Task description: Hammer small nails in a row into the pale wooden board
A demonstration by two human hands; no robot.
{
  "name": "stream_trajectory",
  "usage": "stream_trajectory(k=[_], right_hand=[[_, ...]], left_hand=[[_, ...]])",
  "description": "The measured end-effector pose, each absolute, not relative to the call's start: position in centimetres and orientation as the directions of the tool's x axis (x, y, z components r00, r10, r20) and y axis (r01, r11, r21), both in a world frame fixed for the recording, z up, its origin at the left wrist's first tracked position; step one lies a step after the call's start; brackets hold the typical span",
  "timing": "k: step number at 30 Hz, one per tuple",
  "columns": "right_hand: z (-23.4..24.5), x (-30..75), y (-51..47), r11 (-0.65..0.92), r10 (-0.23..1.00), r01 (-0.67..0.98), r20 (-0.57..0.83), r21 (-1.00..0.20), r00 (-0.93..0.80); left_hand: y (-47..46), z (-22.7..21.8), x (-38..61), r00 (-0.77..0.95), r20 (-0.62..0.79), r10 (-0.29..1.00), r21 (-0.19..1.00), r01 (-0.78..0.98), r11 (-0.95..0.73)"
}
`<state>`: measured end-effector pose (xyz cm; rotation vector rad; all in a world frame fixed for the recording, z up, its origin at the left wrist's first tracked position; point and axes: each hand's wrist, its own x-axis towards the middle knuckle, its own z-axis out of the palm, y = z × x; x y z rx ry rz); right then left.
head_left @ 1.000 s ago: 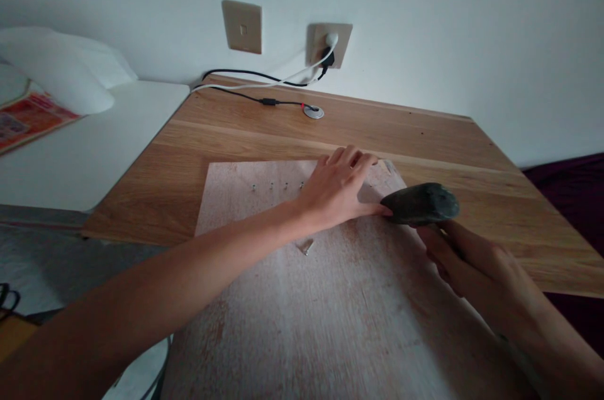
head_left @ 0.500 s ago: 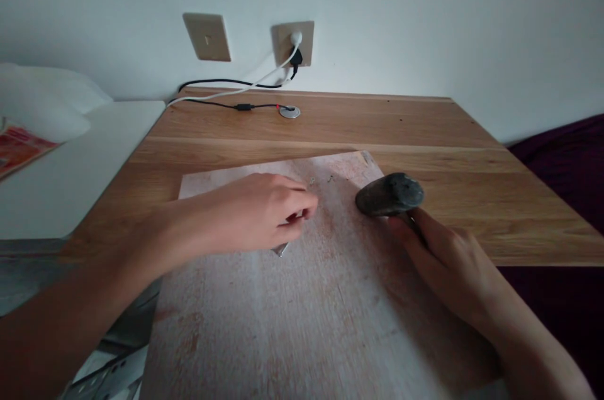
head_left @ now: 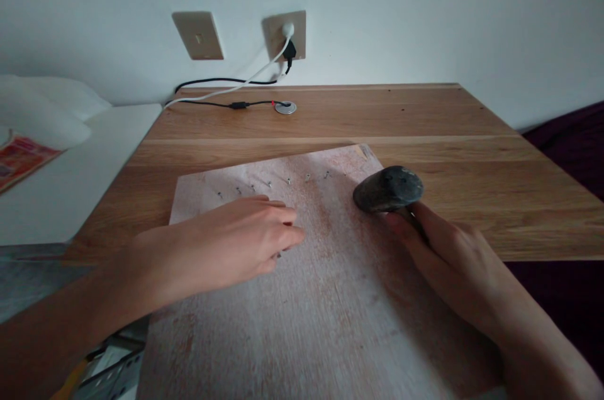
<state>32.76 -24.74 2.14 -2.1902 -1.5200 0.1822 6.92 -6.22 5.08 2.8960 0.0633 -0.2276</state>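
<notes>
My right hand (head_left: pixel 448 249) is wrapped round the handle of a hammer (head_left: pixel 387 188). Its thick, dark, worn head rests on or just over the right side of a pale, weathered wooden board (head_left: pixel 302 324). My left hand (head_left: pixel 245 233) is over the board's middle with fingers curled down. A small metallic bit shows under its fingertips, too hidden to name. Beyond that hand, a row of several small nails or screws (head_left: pixel 289 181) stands in the board near its far edge, some of them leaning.
Under the board is a wooden desk (head_left: pixel 425 129) against a white wall. Cables (head_left: pixel 239 105) run across its back left from a wall socket (head_left: pixel 297 35) and a round metal grommet (head_left: pixel 285 108). A white surface with a white bag (head_left: pixel 51 95) stands at the left.
My left hand has moved nearer and slightly left, uncovering the row of small fasteners. The hammer in my right hand has hardly shifted. The view has moved slightly.
</notes>
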Motion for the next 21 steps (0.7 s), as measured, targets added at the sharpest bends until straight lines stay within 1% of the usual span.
stream_trajectory(k=[4,6,8,10,11,13,14,15,16,19,21], right_hand=[[2.1,32.7,-24.8,-0.289,0.910,0.829,0.132,-0.478,0.394],[2.2,32.7,-24.7,-0.305,0.910,0.813,0.100,-0.495,0.402],[2.4,32.6,-24.7,-0.329,0.906,0.793,0.066,-0.513,0.418],[2.6,32.7,-24.6,-0.344,0.903,0.771,0.037,-0.536,0.428],[2.7,32.7,-24.6,-0.347,0.902,0.762,0.028,-0.547,0.431],[2.8,32.8,-24.6,-0.346,0.903,0.749,0.015,-0.565,0.429],[2.8,32.8,-24.6,-0.345,0.905,0.745,0.010,-0.571,0.426],[2.8,32.8,-24.6,-0.344,0.905,0.743,0.008,-0.575,0.425],[2.8,32.8,-24.6,-0.344,0.906,0.741,0.005,-0.577,0.424],[2.7,32.8,-24.6,-0.344,0.905,0.740,0.007,-0.578,0.426],[2.7,32.7,-24.6,-0.343,0.904,0.739,0.010,-0.579,0.428]], left_hand=[[-6.2,5.6,7.5,0.989,-0.145,0.024,0.183,0.051,-0.982],[-5.8,5.7,8.4,0.994,-0.101,0.042,0.202,0.062,-0.977],[-5.1,5.5,9.9,0.994,-0.007,0.108,0.281,0.106,-0.954],[-4.5,4.9,11.8,0.963,0.124,0.241,0.407,0.172,-0.897],[-4.4,4.6,12.9,0.936,0.169,0.310,0.479,0.197,-0.855],[-4.5,3.9,15.0,0.864,0.270,0.425,0.608,0.189,-0.771],[-4.7,3.6,16.0,0.833,0.307,0.459,0.639,0.177,-0.749],[-5.0,3.4,17.0,0.818,0.340,0.464,0.642,0.159,-0.750],[-5.2,3.1,17.7,0.810,0.374,0.451,0.617,0.146,-0.773],[-5.3,2.3,19.1,0.791,0.448,0.416,0.437,0.212,-0.874],[-4.9,1.7,19.3,0.773,0.471,0.425,0.351,0.278,-0.894]])
